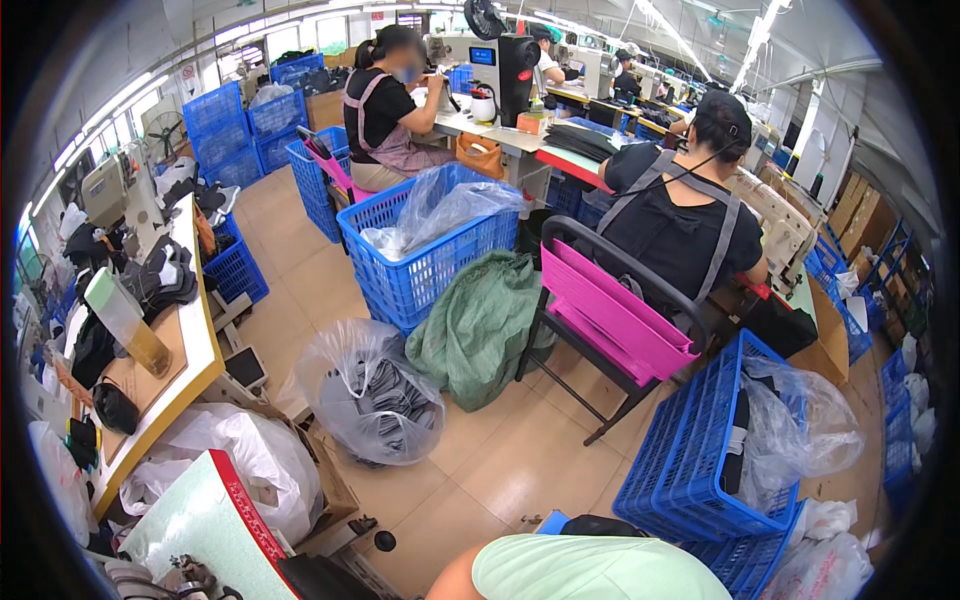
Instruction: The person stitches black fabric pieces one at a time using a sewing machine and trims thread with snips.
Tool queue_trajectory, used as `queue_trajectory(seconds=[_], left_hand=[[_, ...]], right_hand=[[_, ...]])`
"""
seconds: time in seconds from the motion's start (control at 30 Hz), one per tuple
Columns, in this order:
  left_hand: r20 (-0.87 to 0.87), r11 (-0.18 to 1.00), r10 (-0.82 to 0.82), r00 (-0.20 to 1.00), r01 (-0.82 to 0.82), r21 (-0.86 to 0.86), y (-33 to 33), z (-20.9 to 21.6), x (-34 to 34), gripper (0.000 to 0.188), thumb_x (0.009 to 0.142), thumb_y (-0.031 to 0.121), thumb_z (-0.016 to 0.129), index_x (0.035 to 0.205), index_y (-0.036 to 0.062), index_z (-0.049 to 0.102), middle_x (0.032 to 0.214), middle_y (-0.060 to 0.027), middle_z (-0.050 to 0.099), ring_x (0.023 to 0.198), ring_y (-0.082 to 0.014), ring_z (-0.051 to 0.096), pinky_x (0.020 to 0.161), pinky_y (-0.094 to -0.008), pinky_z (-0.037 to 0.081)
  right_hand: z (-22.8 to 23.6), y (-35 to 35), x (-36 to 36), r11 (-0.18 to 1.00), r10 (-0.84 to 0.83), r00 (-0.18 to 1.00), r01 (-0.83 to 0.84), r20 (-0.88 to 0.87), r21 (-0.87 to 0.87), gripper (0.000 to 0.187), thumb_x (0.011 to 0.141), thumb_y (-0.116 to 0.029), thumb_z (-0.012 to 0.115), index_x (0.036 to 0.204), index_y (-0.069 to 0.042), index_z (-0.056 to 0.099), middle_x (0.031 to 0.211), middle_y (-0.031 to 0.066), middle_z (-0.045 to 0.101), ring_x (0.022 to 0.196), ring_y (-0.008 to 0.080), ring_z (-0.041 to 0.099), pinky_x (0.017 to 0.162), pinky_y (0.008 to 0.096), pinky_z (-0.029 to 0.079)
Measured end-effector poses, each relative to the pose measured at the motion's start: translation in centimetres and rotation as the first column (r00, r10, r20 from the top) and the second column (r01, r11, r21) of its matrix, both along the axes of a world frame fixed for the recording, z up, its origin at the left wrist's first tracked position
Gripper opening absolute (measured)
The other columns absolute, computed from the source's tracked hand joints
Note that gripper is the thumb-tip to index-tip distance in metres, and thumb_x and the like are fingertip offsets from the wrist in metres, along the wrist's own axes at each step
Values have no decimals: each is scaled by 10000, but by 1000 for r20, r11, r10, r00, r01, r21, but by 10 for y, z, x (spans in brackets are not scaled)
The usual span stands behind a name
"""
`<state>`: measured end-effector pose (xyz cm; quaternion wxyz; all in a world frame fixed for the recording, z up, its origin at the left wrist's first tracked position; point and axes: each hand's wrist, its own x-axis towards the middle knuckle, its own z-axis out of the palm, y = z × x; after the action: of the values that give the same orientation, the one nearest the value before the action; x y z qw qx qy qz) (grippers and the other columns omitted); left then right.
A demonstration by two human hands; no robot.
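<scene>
Neither of my hands shows. Only a light green sleeve (600, 568) and a bit of bare arm come in at the lower edge. Left of the sleeve stands a pale green table with a red edge (245, 505), with metal machine parts (185, 575) at its near corner. On the floor ahead, a clear plastic bag (375, 395) holds a stack of dark grey pieces. A crumpled green sack (480, 320) lies beside it, against a blue crate (430, 285) with clear plastic in it.
A pink-backed chair (620, 310) holds a seated person (690, 210) at a sewing machine; another person (385, 120) sits farther back. Stacked blue crates (690, 450) stand at right. At left, a wooden-edged workbench (200, 350) carries a bottle (125, 320); white bags (250, 460) lie below.
</scene>
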<state>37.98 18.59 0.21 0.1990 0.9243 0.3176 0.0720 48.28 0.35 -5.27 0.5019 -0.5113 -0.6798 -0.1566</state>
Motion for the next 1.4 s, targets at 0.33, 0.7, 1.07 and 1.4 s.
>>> queue_trajectory(seconds=[0.33, 0.7, 1.07, 1.4], left_hand=[[-49, 998, 26, 998, -22, 65, 5, 1, 10, 449, 1024, 321, 414, 1255, 29, 666, 1094, -189, 728, 1003, -333, 691, 903, -411, 532], [-42, 988, 92, 995, -86, 129, 11, -3, -31, 453, 1025, 323, 410, 1252, 26, 666, 1101, -187, 726, 1010, -342, 687, 904, -419, 530], [-3, 965, 208, 978, -204, 165, 29, -26, -112, 457, 1027, 326, 406, 1249, 23, 667, 1108, -185, 725, 1018, -350, 684, 906, -427, 528], [-11, 867, 461, 888, -447, 220, 6, -24, -244, 460, 1028, 328, 403, 1246, 21, 667, 1114, -183, 723, 1024, -359, 681, 907, -434, 526]], right_hand=[[5, 0, -1, 987, 110, 986, -124, -125, -106, 276, 895, -267, 590, 845, 3, 613, 844, 232, 622, 783, 393, 622, 696, 517, 488], [3, 8, -5, 988, 79, 996, -73, -44, 136, 266, 861, -315, 637, 695, -111, 597, 758, 100, 647, 718, 334, 639, 572, 496, 445], [210, -159, 44, 681, 400, 884, -109, -243, 724, 186, 948, -203, 677, 895, -36, 741, 875, 107, 700, 866, 285, 641, 752, 384, 502], [303, -205, -67, 212, 612, 763, 95, -208, 973, 94, 955, -179, 675, 900, -128, 733, 879, 12, 700, 932, 198, 634, 674, 260, 465]])
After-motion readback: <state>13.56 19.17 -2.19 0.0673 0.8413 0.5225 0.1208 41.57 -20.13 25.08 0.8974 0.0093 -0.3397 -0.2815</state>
